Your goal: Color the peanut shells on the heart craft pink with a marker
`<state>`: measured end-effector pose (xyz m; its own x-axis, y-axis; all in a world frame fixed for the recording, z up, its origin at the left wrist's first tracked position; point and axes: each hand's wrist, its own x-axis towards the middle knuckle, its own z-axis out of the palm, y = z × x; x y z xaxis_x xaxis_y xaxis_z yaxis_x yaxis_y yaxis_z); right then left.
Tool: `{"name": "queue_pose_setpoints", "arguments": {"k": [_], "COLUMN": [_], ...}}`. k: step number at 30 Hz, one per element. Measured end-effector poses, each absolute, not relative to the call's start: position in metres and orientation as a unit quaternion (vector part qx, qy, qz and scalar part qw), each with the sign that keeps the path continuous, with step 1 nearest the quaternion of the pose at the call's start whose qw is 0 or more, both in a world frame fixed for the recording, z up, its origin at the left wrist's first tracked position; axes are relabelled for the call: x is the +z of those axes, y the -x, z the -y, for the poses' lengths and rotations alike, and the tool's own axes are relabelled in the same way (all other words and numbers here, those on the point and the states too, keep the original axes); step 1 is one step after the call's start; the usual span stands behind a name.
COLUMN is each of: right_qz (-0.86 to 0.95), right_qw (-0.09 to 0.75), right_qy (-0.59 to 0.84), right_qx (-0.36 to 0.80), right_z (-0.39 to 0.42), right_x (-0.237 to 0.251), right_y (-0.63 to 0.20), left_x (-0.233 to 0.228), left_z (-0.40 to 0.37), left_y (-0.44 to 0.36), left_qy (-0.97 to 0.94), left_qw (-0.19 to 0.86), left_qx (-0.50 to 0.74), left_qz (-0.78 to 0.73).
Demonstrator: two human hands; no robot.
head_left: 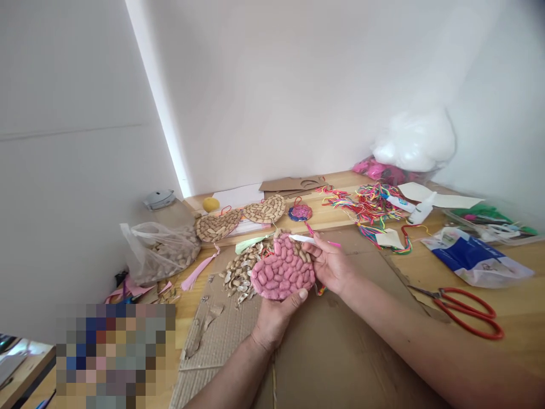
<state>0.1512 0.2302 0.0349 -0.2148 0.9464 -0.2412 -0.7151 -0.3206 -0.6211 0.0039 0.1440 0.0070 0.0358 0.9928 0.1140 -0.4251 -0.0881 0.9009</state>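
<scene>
Wooden tabletop [523, 267], cluttered; brown cardboard sheet [340, 352] covers its near edge. Bag of peanuts [164, 250] at left edge, red scissors [468, 312] at right. Pink peanut-shell heart [283, 271] held just above the cardboard, mid-tabletop. Left hand [272, 318] grips its lower rim, thumb on top. Right hand [330, 262] pinches a white-handled brush [304, 239] at the heart's upper edge. Risk: thumb may smudge wet paint; shells may pop loose under pressure.

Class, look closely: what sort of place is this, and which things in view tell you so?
Probably a home craft corner: a wooden table strewn with coloured threads, red scissors and a bag of peanuts, while hands paint a peanut-shell piece pink.
</scene>
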Motion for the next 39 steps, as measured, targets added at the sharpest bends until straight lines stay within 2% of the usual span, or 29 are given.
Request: {"name": "queue_pose_setpoints", "arguments": {"k": [6,19,23,32,39], "right_qz": [0.210,0.216,0.207,0.191,0.183], "right_qw": [0.530,0.463,0.436,0.465,0.454], "right_qy": [0.269,0.239,0.240,0.231,0.231], "right_qx": [0.776,0.825,0.842,0.833,0.841], "right_z": [-0.222,-0.227,-0.226,-0.227,-0.227], "right_x": [0.035,0.027,0.025,0.025,0.024], "right_y": [-0.146,-0.155,-0.156,-0.154,-0.154], "left_x": [0.006,0.006,0.005,0.005,0.009], "left_z": [-0.143,-0.147,-0.146,-0.145,-0.148], "left_y": [-0.004,0.002,0.004,0.000,-0.004], "left_qy": [-0.360,-0.311,-0.301,-0.277,-0.269], "left_qw": [0.642,0.731,0.741,0.725,0.714], "left_qx": [0.571,0.538,0.542,0.562,0.558], "left_qz": [-0.363,-0.281,-0.259,-0.284,-0.324]}}
